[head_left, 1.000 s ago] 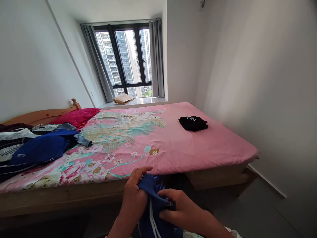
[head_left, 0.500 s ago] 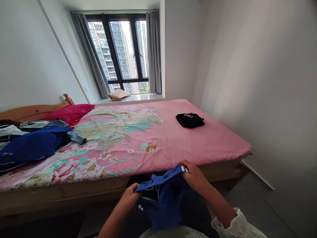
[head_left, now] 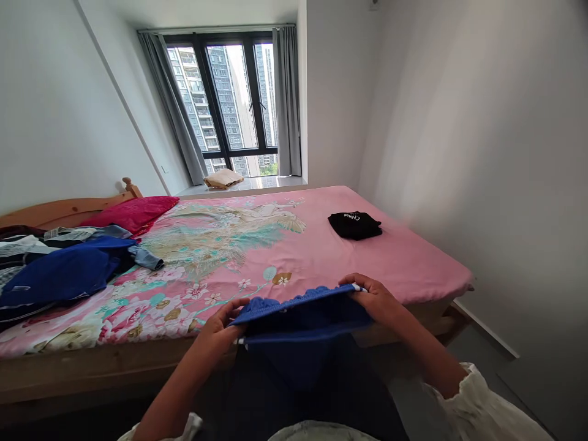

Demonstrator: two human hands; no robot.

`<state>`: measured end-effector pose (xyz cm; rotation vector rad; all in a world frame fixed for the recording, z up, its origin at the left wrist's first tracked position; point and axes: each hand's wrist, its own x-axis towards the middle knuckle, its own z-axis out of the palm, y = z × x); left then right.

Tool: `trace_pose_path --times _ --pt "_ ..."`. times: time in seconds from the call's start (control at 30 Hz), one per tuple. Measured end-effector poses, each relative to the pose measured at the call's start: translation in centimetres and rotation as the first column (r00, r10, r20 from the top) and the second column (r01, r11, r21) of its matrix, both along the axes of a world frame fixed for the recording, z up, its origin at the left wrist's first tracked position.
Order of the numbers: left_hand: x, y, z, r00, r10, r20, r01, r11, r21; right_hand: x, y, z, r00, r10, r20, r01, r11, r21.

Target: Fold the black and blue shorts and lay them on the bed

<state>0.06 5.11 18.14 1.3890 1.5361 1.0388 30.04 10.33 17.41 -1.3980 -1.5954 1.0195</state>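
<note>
A pair of blue pants (head_left: 298, 343) with a gathered elastic waistband hangs in front of me at the near edge of the bed. The waist is stretched wide and gapes toward me; the lower part falls into shadow, so leg length is hard to make out. My left hand (head_left: 225, 321) grips one end of the waistband, fingers over the top. At the opposite end, by a bit of white trim, my right hand (head_left: 372, 297) pinches the band. Beyond it, a folded black garment (head_left: 354, 225) with white lettering lies on the bed.
The bed (head_left: 312, 245) has a pink sheet with flowers and a bird. On its left lies a heap of clothes (head_left: 59, 269), blue on top, beside a red pillow (head_left: 133, 213). A paper-like tan bag (head_left: 223, 178) rests on the windowsill. A wall (head_left: 459, 153) stands right.
Both hands have risen and moved apart, stretching the waistband wider. The pants' opening now spreads broad between them, and the bunched cloth has straightened.
</note>
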Motion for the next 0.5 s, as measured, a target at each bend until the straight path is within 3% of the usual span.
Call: trace_pose_path --times 0.13,0.2,0.27,0.33,0.37,0.43,0.47,0.5 --pt "0.4 0.6 2.2 0.974 -0.202 -0.1 0.207 0.977 0.045 0.1 -0.4 2.9 0.985 0.115 0.132 -0.136 0.978 0.158" --pt "0.0 0.9 3.4 0.983 -0.128 -0.132 0.133 0.99 0.036 0.3 -0.7 4.4 0.991 0.067 0.119 -0.082 0.989 0.12" --pt "-0.3 1.0 4.5 0.993 0.066 -0.095 -0.054 0.991 0.124 0.6 -0.9 5.5 1.0 0.019 0.023 -0.02 0.998 0.055" --pt "0.0 1.0 4.9 0.989 0.145 -0.034 -0.133 0.963 0.236 0.5 -1.0 5.9 0.995 0.056 -0.085 -0.048 0.995 0.086" --pt "0.4 1.1 4.8 0.995 0.096 -0.04 -0.082 0.96 0.268 0.5 -1.0 5.8 0.988 0.12 -0.097 -0.106 0.986 0.131" --pt "0.7 1.6 4.4 0.982 -0.111 -0.151 0.144 0.963 0.228 0.6 -0.4 5.2 0.974 0.229 -0.003 -0.224 0.956 0.188" --pt "0.5 2.1 4.3 0.954 -0.19 -0.231 0.232 0.958 0.17 0.9 0.1 4.9 0.97 0.228 0.079 -0.239 0.954 0.18" --pt "0.0 2.7 4.4 0.935 -0.187 -0.302 0.232 0.965 0.121 1.3 0.6 4.8 0.971 0.183 0.157 -0.208 0.964 0.166"
